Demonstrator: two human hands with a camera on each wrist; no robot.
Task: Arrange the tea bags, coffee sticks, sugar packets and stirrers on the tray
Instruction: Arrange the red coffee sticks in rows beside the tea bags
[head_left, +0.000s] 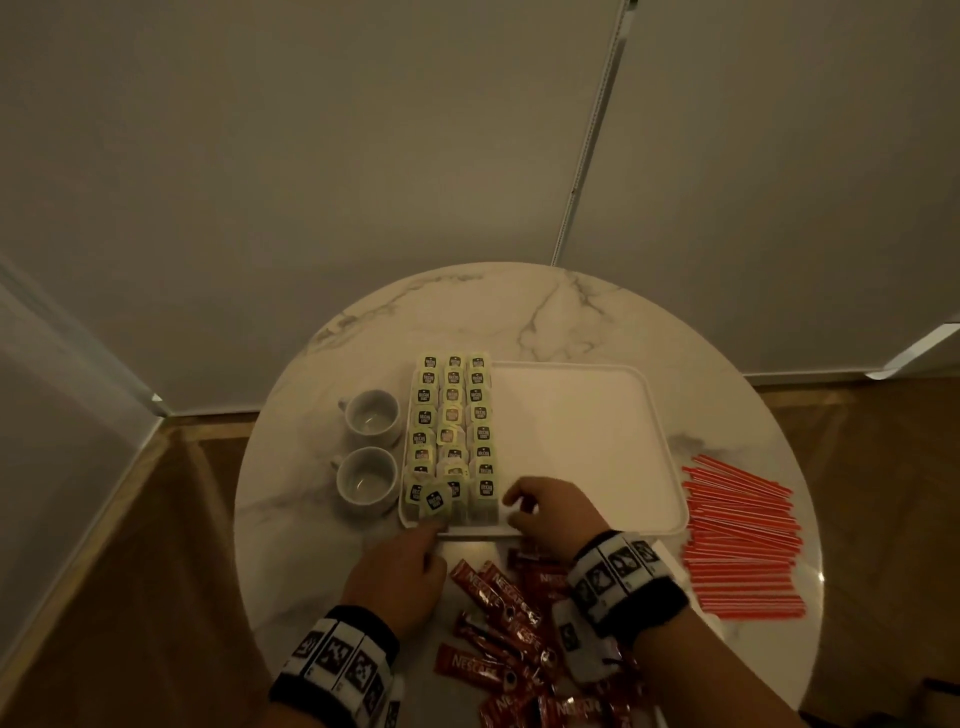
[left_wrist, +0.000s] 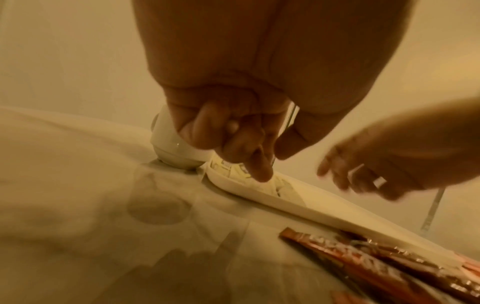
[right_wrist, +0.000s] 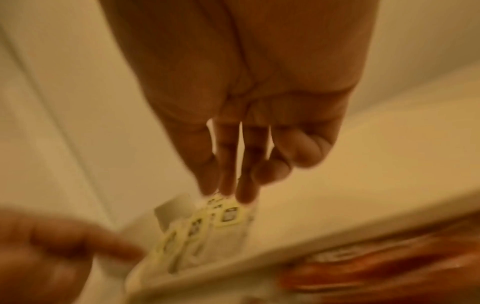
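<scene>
Tea bags (head_left: 453, 426) with yellow-green tags stand in three columns on the left part of the white tray (head_left: 571, 431). One tag (head_left: 436, 500) at the near left corner sits tilted. My left hand (head_left: 439, 527) reaches over the tray's near rim; in the left wrist view its index finger (left_wrist: 259, 170) touches the nearest tea bags while the other fingers are curled. My right hand (head_left: 511, 506) rests straight fingertips (right_wrist: 226, 189) on the top of the near tea bags (right_wrist: 207, 226) in the right column. Neither hand holds anything.
Two white cups (head_left: 373, 418) (head_left: 366, 480) stand left of the tray. Red coffee sticks (head_left: 509, 613) lie loose at the table's near edge under my wrists. A pile of red stirrers (head_left: 743, 540) lies right of the tray. Walls stand close behind the round marble table (head_left: 519, 312).
</scene>
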